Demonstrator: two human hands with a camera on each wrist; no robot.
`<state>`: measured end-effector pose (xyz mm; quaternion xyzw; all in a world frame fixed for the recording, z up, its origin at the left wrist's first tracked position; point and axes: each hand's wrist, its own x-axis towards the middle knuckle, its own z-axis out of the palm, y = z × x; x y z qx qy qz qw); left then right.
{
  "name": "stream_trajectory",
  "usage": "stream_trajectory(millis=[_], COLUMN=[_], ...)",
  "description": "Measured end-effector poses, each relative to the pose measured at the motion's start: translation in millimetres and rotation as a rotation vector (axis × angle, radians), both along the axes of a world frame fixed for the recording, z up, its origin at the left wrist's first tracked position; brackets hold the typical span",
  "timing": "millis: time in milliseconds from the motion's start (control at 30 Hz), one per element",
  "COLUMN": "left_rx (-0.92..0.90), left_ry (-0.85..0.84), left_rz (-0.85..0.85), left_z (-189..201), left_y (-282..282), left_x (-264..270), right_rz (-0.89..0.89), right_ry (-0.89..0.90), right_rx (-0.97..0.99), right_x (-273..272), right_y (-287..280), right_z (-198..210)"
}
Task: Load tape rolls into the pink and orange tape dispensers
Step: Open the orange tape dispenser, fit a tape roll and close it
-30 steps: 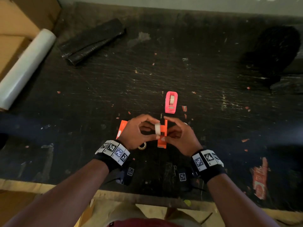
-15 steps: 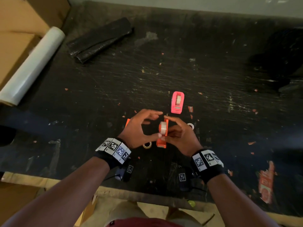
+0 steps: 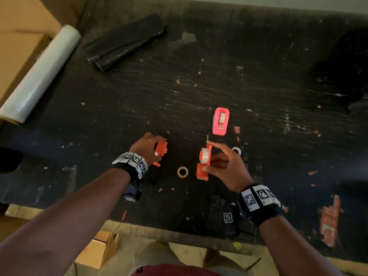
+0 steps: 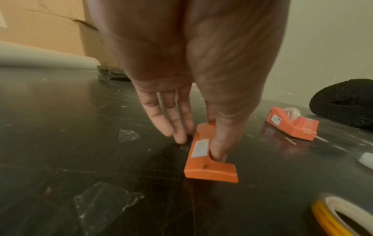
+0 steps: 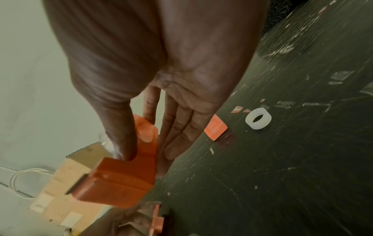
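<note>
My right hand (image 3: 207, 157) pinches one half of the orange dispenser (image 3: 202, 172), held upright just above the table, with a clear tape roll (image 3: 205, 156) seated in it. In the right wrist view the thumb presses on that orange dispenser half (image 5: 121, 175). My left hand (image 3: 157, 149) is off to the left and pinches the other orange half-shell (image 4: 207, 159), which lies flat on the table. The pink dispenser (image 3: 220, 121) stands further back with a tape roll inside. A yellowish tape roll (image 3: 182, 172) lies between my hands.
The table top (image 3: 199, 86) is black and scratched, with a white empty core ring (image 3: 236, 150) right of my right hand. At the far left are a white film roll (image 3: 39, 74), a black bundle (image 3: 123, 46) and cardboard boxes. A dark cloth heap (image 3: 342, 62) sits far right.
My hands have parted. The left hand left the roll and dispenser and moved left onto the other orange half-shell. The right hand keeps the half with the roll in it.
</note>
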<state>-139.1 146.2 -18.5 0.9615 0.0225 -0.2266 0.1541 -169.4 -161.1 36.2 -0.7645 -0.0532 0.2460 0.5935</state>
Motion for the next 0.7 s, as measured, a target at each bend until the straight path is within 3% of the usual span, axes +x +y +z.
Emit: stream_trajectory(millis=[67, 200, 300, 467, 700], left_rx=[-0.139, -0.642, -0.886, -1.0, -1.025], left_ry=[0.0, 0.079, 0.109, 0.072, 0.06], left_rz=[0.046, 0.181, 0.198, 0.184, 0.174], left_z=[5, 33, 54, 58, 55], left_y=[-4, -26, -48, -68, -72], left_x=[2, -7, -21, -33, -35], right_rz=[-0.008, -0.023, -0.02, -0.016, -0.015], right_ry=[-0.018, -0.035, -0.035, -0.037, -0.036], right_rx=[-0.004, 0.0, 0.0, 0.011, 0.003], right_x=[-1, 0, 3, 5, 4], right_y=[0, 0, 2, 5, 1], right_z=[-2, -4, -3, 0, -2])
